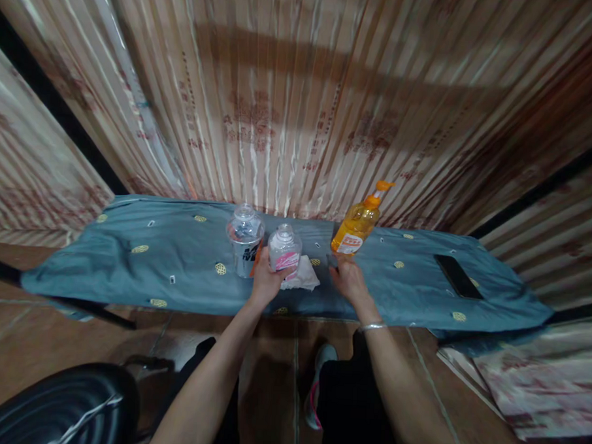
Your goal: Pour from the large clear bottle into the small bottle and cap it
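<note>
My left hand point(267, 278) is wrapped round a small clear plastic bottle point(285, 244) with a pink and white label, its thumb across the front. Under and beside that bottle lies a crumpled white tissue point(303, 275). Just left of it stands a clear cup point(245, 243) with black lettering, and a clear bottle top point(244, 213) rises out of it. My right hand point(349, 281), with a bracelet at the wrist, is closed with curled fingers low over the cloth; a small dark sliver shows by its fingertips, too blurred to name. Right behind it is an orange pump bottle point(357, 225).
A blue-green cloth point(176, 262) with yellow prints covers the narrow table. A black phone point(458, 276) lies towards its right end. Pleated curtains point(281, 116) hang behind, and dark poles flank both sides. A round black stool seat point(62, 408) is at lower left.
</note>
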Demonstrator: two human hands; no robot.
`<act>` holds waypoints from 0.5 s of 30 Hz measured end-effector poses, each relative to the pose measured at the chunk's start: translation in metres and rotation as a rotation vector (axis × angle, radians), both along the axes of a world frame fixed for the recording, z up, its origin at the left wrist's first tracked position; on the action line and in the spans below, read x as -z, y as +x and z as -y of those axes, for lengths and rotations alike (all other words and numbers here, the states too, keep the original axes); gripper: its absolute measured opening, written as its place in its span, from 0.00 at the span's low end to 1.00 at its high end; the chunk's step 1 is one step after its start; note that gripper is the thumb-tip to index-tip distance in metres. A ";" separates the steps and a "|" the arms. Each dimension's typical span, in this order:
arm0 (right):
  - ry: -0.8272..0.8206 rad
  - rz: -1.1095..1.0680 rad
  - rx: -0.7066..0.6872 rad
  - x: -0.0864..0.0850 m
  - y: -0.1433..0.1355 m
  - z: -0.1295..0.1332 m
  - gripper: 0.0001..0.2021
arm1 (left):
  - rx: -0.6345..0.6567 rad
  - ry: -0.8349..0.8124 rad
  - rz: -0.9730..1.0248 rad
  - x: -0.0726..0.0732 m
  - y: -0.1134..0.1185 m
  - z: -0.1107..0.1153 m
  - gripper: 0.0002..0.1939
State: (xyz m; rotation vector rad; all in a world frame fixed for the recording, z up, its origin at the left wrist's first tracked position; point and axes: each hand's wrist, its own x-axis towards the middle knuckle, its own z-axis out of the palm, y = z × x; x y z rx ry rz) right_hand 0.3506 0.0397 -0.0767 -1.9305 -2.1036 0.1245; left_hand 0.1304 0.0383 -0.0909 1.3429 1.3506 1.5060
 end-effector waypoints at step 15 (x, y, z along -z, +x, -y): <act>-0.212 -0.011 -0.108 -0.035 0.005 -0.025 0.11 | 0.134 -0.102 -0.227 0.022 0.009 -0.012 0.18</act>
